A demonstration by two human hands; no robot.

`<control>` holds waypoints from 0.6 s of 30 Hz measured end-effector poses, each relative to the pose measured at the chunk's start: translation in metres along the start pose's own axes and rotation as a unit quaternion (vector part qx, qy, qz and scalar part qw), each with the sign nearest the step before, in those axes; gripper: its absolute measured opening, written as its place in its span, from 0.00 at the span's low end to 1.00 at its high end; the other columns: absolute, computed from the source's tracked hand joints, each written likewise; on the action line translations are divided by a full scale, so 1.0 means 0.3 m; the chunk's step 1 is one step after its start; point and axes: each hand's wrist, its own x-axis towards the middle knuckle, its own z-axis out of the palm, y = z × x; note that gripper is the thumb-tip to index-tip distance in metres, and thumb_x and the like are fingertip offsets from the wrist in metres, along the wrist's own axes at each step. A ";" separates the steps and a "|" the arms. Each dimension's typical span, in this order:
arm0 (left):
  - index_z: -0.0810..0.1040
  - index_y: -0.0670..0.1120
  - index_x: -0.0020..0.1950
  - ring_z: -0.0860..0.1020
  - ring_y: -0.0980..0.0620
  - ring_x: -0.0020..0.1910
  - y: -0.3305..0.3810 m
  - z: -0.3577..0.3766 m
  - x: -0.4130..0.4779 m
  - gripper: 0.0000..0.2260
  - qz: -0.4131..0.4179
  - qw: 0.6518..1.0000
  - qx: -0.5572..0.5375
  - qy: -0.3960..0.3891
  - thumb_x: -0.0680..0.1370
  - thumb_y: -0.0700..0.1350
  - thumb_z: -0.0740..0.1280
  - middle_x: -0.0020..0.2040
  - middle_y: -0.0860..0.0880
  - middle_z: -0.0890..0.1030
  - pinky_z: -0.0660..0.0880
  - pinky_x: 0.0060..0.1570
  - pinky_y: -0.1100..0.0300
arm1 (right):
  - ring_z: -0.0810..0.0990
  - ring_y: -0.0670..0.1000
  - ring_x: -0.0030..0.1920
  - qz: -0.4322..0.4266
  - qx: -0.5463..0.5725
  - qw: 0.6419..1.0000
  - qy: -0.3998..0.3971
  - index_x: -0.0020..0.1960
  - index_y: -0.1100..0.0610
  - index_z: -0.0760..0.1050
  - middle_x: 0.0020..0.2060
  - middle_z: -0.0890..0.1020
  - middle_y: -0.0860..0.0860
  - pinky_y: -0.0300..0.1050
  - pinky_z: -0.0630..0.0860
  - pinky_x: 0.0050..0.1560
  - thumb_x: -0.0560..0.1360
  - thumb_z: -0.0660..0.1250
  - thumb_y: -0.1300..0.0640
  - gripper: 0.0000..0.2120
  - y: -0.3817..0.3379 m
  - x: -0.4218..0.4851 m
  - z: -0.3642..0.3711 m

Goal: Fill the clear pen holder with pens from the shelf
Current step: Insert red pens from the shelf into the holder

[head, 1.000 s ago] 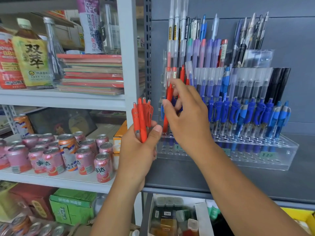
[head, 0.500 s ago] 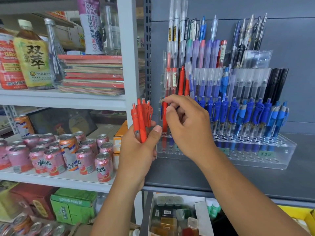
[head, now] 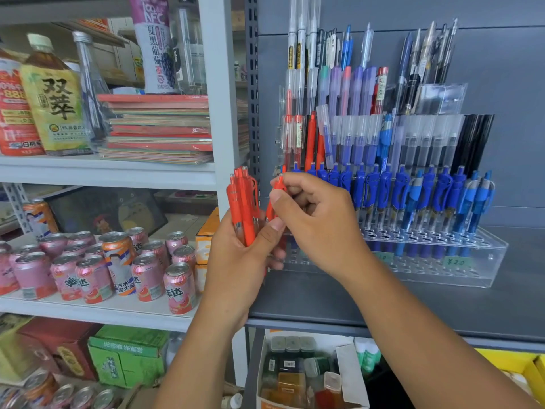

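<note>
Head cam, what I see: left hand (head: 236, 261) is wrapped round a bundle of red pens (head: 244, 199), fingers curled behind, thumb across the front. Bundle stands upright, long axis near vertical with a slight lean to the left at the top, clicker ends and clips up. The lower ends are buried in the palm, so I can't see the tips.

Right hand (head: 321, 222) is clamped on a single red pen (head: 277, 188), pinched near its top between thumb and index, other fingers curled in. That pen also points clicker-up. Its axis runs down and a bit left, and the lower half drops behind the left thumb. It sits just beside the bundle, on the bundle's right. I can't tell whether the two touch.

Both hands are in front of the left end of the clear pen holder (head: 460, 271). The holder is a stepped acrylic rack with its long axis running left to right. It sits on the dark grey shelf (head: 383, 308) against the back panel. The row of blue pens (head: 398, 193) in it stands upright, clips up, tips down in the holes. The tiers behind carry taller pens, also vertical. A green price tag (head: 458, 262) is stuck on the front face.

On the white rack to the left: pink cans (head: 180, 287) on the middle level, a stack of coloured paper (head: 159, 128) and bottles (head: 53, 95) above.
</note>
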 end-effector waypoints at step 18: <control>0.77 0.46 0.47 0.71 0.49 0.24 -0.011 -0.010 0.001 0.02 -0.029 0.999 0.027 0.038 0.78 0.44 0.68 0.34 0.49 0.80 0.71 0.23 0.56 | 0.80 0.60 0.32 -0.097 0.164 0.944 0.269 0.63 0.50 0.67 0.45 0.80 0.62 0.48 0.78 0.29 0.83 0.59 0.60 0.10 -0.042 0.052 -0.073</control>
